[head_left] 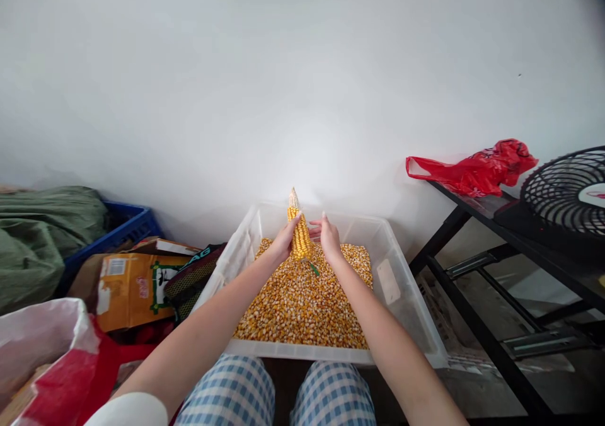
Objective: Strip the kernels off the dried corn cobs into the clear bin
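My left hand (285, 237) is closed round an ear of corn (300, 236), which points up and away with its pale, bare tip at the top. Yellow kernels still cover most of the cob. Just right of the ear is my right hand (327, 236), its fingers apart and nothing seen in it. Both hands are above a translucent plastic bin (413, 309) that holds a thick layer of loose corn kernels (302, 312). A small green piece (314, 268) shows below the ear's lower end; what it is I cannot tell.
Left of the bin are an orange cardboard box (132, 290), a dark mesh bag (193, 281), a blue crate (135, 224) under green cloth (51, 237), and a red-and-white bag (61, 363). At right, a black table (515, 230) bears a red plastic bag (491, 167) and a fan (567, 193).
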The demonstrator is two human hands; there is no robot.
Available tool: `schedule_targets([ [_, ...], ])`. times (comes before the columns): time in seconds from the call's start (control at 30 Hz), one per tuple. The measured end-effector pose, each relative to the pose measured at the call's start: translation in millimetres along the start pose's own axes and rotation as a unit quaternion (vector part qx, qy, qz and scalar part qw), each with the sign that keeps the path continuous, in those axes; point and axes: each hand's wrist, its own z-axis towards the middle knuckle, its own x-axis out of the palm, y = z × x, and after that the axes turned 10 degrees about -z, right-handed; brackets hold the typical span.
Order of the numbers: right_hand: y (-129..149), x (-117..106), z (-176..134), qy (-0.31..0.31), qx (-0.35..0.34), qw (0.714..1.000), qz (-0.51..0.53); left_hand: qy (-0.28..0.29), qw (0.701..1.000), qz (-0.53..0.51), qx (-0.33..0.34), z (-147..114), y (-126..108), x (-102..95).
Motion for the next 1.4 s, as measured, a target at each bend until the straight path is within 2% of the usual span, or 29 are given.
schedule_targets([
  [0.13, 2, -7, 4, -0.109, -0.006, 0.994, 0.027, -0.001, 0.997, -0.053, -0.051, -6, -10, 2.8],
  [0.2, 4, -7, 5, -0.110, -0.019, 0.993, 0.040, 0.018, 0.995, -0.064, -0.071, -10, -14, 5.6],
  [0.27, 7, -6, 2, -0.049, -0.023, 0.996, 0.069, 0.047, 0.992, -0.074, -0.086, -14, -16, 8.6],
  [0.33, 10, -3, -2, 0.050, -0.022, 0.993, 0.105, 0.086, 0.987, -0.074, -0.111, -16, -17, 10.5],
  [0.4, 14, -1, -7, 0.123, -0.017, 0.984, 0.131, 0.118, 0.981, -0.065, -0.143, -16, -16, 10.9],
  [0.43, 15, 0, -8, 0.140, -0.012, 0.981, 0.137, 0.127, 0.978, -0.057, -0.157, -16, -15, 10.7],
  [0.5, 16, 1, -10, 0.127, -0.005, 0.982, 0.139, 0.127, 0.977, -0.037, -0.165, -13, -11, 10.0],
  [0.63, 15, 0, -7, -0.011, -0.009, 0.993, 0.119, 0.100, 0.989, 0.036, -0.104, -10, 0, 9.4],
  [0.7, 14, -1, -6, -0.051, 0.003, 0.993, 0.103, 0.096, 0.990, 0.071, -0.070, -10, 5, 9.8],
  [0.77, 13, 1, -5, -0.025, 0.013, 0.995, 0.091, 0.089, 0.990, 0.099, -0.040, -11, 8, 10.5],
  [0.87, 12, 6, -9, 0.026, -0.009, 0.996, 0.079, 0.044, 0.988, 0.146, 0.021, -12, 10, 12.2],
  [0.97, 12, 11, -13, 0.014, -0.060, 0.997, 0.043, 0.003, 0.983, 0.169, 0.071, -13, 12, 13.7],
  [1.17, 11, 11, -18, -0.016, -0.088, 0.988, -0.129, 0.015, 0.985, 0.145, 0.093, -14, 20, 14.5],
  [1.4, 7, 12, -15, -0.019, -0.120, 0.983, -0.137, -0.006, 0.983, 0.164, 0.083, -18, 20, 18.6],
])
